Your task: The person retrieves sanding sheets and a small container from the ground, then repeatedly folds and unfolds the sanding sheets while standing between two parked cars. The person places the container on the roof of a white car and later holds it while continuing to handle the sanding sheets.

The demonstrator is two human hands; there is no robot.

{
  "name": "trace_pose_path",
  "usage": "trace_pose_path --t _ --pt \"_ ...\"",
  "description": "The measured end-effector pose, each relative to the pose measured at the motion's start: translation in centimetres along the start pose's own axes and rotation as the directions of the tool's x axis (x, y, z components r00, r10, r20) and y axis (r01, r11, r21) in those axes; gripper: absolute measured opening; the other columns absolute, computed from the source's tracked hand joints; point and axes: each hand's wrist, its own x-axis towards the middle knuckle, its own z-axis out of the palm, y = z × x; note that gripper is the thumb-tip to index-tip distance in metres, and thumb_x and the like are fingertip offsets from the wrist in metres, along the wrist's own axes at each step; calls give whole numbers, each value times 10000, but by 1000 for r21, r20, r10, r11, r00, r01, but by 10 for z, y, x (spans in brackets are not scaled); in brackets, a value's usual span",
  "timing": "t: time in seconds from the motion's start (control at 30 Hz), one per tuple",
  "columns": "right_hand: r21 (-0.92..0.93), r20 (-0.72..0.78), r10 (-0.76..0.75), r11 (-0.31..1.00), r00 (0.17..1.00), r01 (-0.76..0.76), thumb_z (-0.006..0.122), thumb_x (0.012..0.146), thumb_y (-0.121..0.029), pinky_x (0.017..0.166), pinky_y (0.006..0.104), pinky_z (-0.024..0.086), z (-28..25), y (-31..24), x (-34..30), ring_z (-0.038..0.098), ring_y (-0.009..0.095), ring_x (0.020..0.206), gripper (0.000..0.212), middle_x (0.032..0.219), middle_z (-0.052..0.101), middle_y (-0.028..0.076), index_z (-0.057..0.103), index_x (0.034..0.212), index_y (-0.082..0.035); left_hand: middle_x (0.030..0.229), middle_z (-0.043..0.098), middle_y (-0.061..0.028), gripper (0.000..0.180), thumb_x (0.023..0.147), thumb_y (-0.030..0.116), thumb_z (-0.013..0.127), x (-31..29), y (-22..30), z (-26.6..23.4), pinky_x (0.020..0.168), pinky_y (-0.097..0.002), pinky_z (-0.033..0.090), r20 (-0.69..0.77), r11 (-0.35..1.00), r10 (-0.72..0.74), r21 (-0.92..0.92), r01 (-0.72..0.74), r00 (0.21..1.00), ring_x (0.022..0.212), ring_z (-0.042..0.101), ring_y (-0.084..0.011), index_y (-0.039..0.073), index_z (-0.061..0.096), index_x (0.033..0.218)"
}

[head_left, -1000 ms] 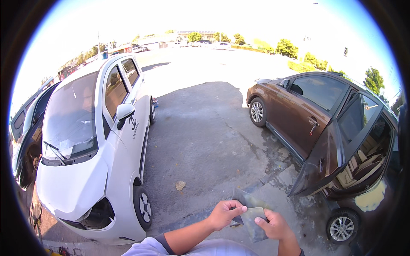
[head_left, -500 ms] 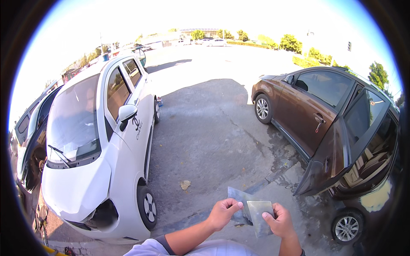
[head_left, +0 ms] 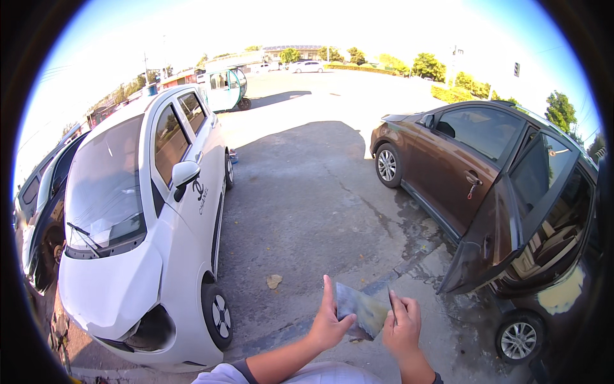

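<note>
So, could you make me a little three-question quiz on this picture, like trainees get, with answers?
1. What shows between the left hand and the right hand?
2. True or false: the left hand is clenched in a fist.
3. Which car has an open door: (a) the white car, (b) the brown car?

Key:
1. A thin greyish sheet.
2. False; a finger stands straight up.
3. b.
</note>
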Motion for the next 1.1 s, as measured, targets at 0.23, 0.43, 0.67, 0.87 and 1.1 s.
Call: trace_pose_path --t 0.23,0.43,0.67,0.87,1.1 --pt "-154 -38 -206 968 978 198 586 895 6 1211 587 387 28 -14 -3 453 553 1439 642 1574 438 363 457 1508 143 1270 691 -48 444 1039 -10 624 -16 -16 15 1056 -319 513 181 934 -280 -177 312 943 1176 637 -132 19 543 1474" --pt "-24 -8 -288 958 958 287 556 895 42 1210 583 404 27 -22 -14 459 559 1451 676 1573 434 387 398 1544 150 1290 693 -31 323 1065 23 585 -17 -18 16 1052 -310 505 160 993 -88 88 74 983 1182 629 -120 54 649 1380" --pt "35 -110 -40 998 993 44 518 869 92 1196 555 433 10 -30 -6 477 551 1440 696 1545 456 402 384 1549 154 1374 675 -168 465 1049 7 554 -22 5 23 1072 -352 502 260 906 190 326 -271 947 1208 676 -293 105 598 1501" --pt "38 -17 -191 981 981 192 521 852 90 1192 532 445 4 -38 -12 484 535 1441 713 1547 450 407 379 1547 162 1378 679 -174 493 1034 -29 562 -17 15 21 1033 -367 539 223 905 159 357 -232 962 1230 684 -317 109 598 1506" --pt "-40 -88 -349 937 933 347 514 852 88 1165 519 472 -5 -44 -7 516 522 1417 714 1525 503 373 398 1556 133 1402 668 -190 500 1039 -27 550 -18 22 24 990 -392 572 168 899 204 358 -252 964 1202 689 -359 131 595 1511"
